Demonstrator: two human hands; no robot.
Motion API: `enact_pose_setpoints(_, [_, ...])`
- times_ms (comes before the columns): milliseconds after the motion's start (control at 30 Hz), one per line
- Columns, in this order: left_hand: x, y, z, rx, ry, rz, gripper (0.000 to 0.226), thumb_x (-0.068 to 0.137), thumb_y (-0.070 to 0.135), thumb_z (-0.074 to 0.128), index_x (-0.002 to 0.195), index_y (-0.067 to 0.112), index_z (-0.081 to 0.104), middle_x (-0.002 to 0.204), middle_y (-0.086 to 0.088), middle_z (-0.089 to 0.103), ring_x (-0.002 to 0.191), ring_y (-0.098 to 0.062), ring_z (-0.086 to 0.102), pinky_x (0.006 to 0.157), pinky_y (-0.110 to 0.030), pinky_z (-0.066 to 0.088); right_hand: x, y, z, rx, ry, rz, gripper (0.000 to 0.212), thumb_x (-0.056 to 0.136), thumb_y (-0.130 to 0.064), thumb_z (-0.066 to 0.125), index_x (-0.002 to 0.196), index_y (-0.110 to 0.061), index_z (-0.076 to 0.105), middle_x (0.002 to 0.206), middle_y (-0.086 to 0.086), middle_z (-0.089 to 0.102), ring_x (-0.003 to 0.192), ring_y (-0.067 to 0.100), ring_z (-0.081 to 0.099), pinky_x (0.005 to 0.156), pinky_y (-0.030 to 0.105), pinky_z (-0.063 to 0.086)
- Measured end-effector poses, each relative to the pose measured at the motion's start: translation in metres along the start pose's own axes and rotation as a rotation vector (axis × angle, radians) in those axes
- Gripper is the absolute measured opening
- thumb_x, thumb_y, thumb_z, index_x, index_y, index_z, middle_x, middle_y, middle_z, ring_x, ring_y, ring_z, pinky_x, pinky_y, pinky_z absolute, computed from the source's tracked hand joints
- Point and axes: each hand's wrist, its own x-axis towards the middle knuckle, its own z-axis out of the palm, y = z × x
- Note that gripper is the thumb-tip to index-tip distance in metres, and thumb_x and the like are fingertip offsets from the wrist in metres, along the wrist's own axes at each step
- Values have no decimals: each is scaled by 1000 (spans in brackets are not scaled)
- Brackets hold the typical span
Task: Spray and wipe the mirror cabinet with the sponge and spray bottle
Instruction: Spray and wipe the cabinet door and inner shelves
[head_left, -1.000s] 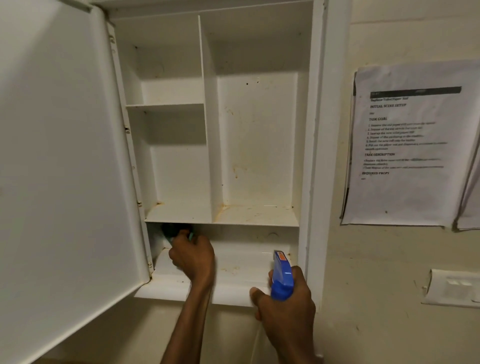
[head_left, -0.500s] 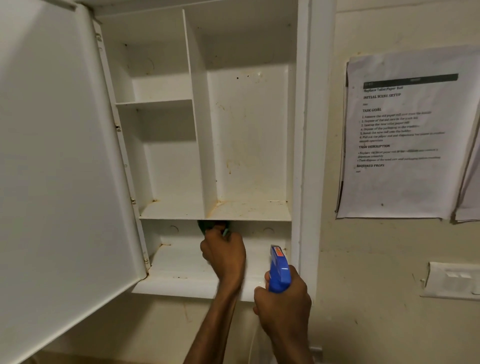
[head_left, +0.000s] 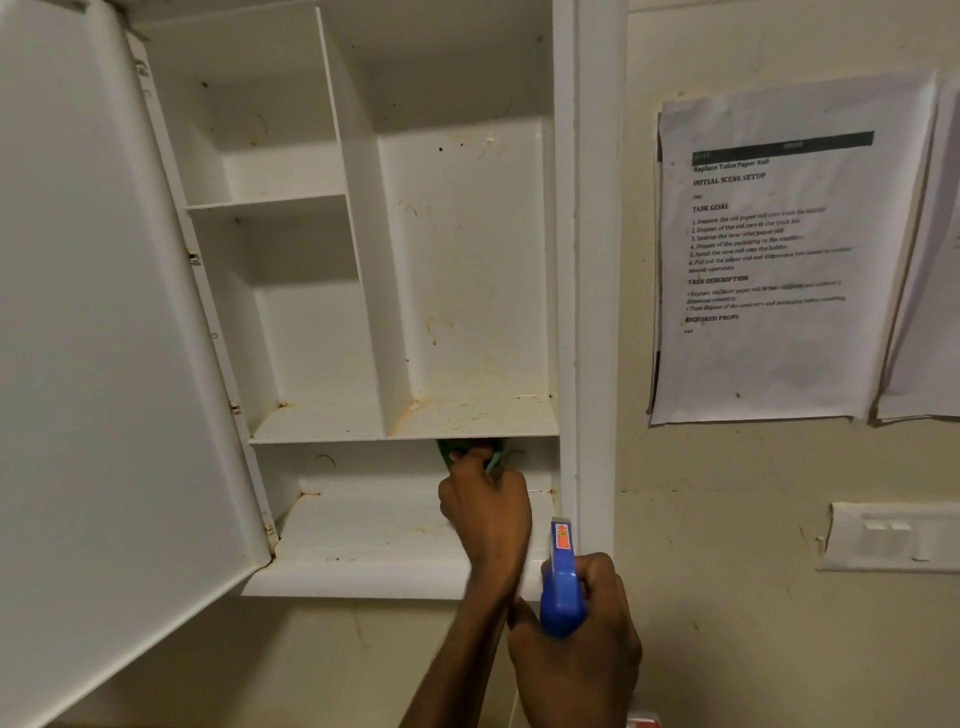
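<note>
The white mirror cabinet (head_left: 566, 260) hangs open, with stained shelves inside. My left hand (head_left: 485, 512) reaches into the bottom compartment and presses a green sponge (head_left: 457, 448) against the back wall, just under the shelf above; most of the sponge is hidden by my fingers. My right hand (head_left: 582, 639) is lower, in front of the cabinet's bottom right corner, gripping a spray bottle whose blue head (head_left: 561, 587) points up at the cabinet. The bottle's body is hidden below my hand.
The cabinet door (head_left: 104, 338) swings open to the left, its edge close to my left forearm. Printed paper sheets (head_left: 779, 260) hang on the beige wall to the right. A white switch plate (head_left: 893, 538) sits lower right.
My left hand has slid the sponge from the left end of the bottom compartment to the right. The right hand with the bottle has stayed near the bottom right corner.
</note>
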Motion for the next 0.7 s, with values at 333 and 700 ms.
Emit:
enact_pose_setpoints(333, [-10, 4, 4, 122, -278, 216, 14, 81, 1, 55, 79, 10, 66, 69, 5, 54, 60, -8, 49, 59, -12, 36, 3, 16, -12, -41, -24, 0, 53, 67, -3, 85, 93, -22, 42, 80, -4, 50, 67, 10, 51, 62, 17, 39])
enact_pose_setpoints(700, [20, -1, -39, 459, -636, 573, 20, 77, -3, 53, 91, -3, 68, 82, -18, 67, 75, -30, 58, 71, -25, 34, -5, 10, 3, -142, -1, 59, 41, 75, -12, 78, 95, -22, 43, 75, -7, 47, 62, 9, 46, 54, 19, 35])
